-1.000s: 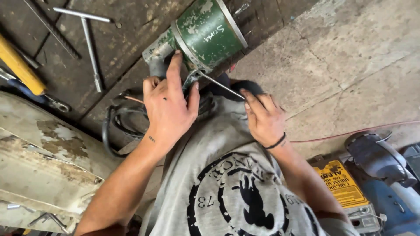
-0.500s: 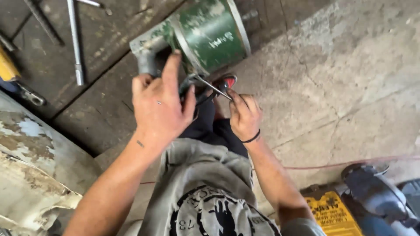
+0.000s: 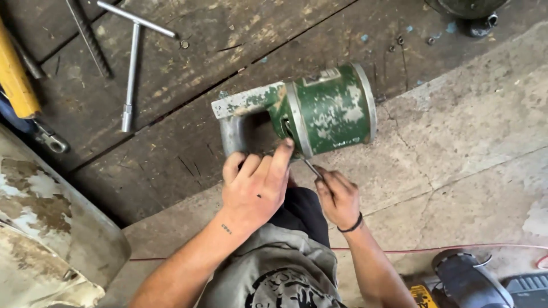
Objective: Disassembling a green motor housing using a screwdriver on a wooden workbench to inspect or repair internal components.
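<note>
A worn green power tool motor [image 3: 328, 111] with a grey metal handle [image 3: 237, 122] lies on its side on the floor. My left hand [image 3: 257, 185] rests on the handle's lower end, its forefinger stretched up to the rim of the green housing. My right hand [image 3: 338, 197] is closed around a thin metal tool [image 3: 311, 168] whose tip points at the housing's lower edge. A black band circles my right wrist. My knees in dark trousers sit below the hands.
A T-handle wrench [image 3: 132, 63] and a ribbed steel bar [image 3: 88, 37] lie on dark planks at upper left. A yellow-handled tool [image 3: 14, 77] is at far left, a rusty metal panel [image 3: 48, 228] at lower left. A dark power tool [image 3: 471, 279] and a thin red cord [image 3: 445, 248] lie at lower right.
The view has shifted so the green tool sits lower and fully visible. My left hand slid from over the housing down to the handle. My right hand stays by the lower rim.
</note>
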